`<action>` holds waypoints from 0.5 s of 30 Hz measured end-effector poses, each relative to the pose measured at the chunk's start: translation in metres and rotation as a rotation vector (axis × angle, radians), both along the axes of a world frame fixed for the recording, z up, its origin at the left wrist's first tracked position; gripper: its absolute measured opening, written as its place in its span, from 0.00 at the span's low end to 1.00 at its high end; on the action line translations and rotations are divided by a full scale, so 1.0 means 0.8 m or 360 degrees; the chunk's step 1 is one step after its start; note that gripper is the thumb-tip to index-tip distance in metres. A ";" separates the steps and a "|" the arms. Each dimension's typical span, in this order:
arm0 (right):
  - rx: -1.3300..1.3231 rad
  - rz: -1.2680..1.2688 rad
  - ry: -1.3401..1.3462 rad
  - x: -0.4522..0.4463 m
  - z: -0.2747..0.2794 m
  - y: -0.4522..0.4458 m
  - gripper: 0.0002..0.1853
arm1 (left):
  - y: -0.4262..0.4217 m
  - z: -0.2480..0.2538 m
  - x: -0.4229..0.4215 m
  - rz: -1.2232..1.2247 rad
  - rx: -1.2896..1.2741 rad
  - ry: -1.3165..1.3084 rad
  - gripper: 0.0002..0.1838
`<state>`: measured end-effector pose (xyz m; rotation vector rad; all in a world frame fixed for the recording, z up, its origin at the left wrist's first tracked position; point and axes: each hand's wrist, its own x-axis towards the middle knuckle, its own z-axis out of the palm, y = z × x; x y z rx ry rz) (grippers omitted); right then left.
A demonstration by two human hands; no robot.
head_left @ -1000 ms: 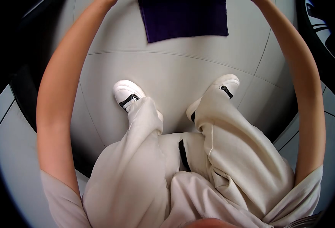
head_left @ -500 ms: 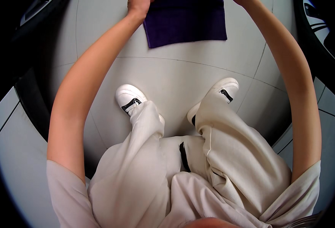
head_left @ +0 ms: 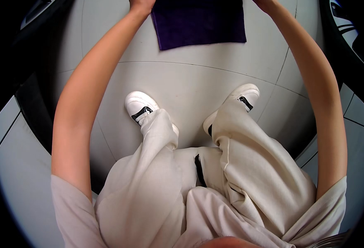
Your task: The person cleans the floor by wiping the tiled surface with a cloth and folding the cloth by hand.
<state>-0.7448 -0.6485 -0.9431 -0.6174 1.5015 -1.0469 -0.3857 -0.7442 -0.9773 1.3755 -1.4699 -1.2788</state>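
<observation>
A dark purple cloth (head_left: pixel 198 25) with straight hemmed edges lies spread on the floor at the top of the head view, its far part cut off by the frame. At its left edge is my left hand (head_left: pixel 142 5), seen only from the wrist to the back of the hand. My right hand (head_left: pixel 265 4) is just beyond the cloth's right edge, also cropped by the frame. The fingers of both hands are out of sight, so whether either grips the cloth cannot be told.
Pale floor tiles (head_left: pixel 182 74) with thin dark joints lie beneath me. My white shoes (head_left: pixel 141 106) are planted apart, with my knees bent in beige trousers (head_left: pixel 149 186). A spoked wheel (head_left: pixel 347 29) stands at the upper right, and dark wheel-like shapes (head_left: pixel 37 16) flank the left.
My left hand has shifted a little to the left and up, and the cloth's left edge has moved slightly left with it. My right hand has barely moved.
</observation>
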 end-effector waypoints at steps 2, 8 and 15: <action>-0.0058 0.0121 0.0114 -0.004 0.011 0.005 0.24 | 0.013 0.043 0.003 -0.0012 0.0023 -0.0038 0.08; -0.0258 0.0671 0.1470 0.023 0.091 0.087 0.05 | 0.087 0.107 0.054 -0.0557 -0.0325 -0.0634 0.13; -0.0218 0.1030 0.1545 0.039 0.092 0.174 0.09 | 0.137 0.104 0.116 -0.1124 -0.0767 -0.0667 0.08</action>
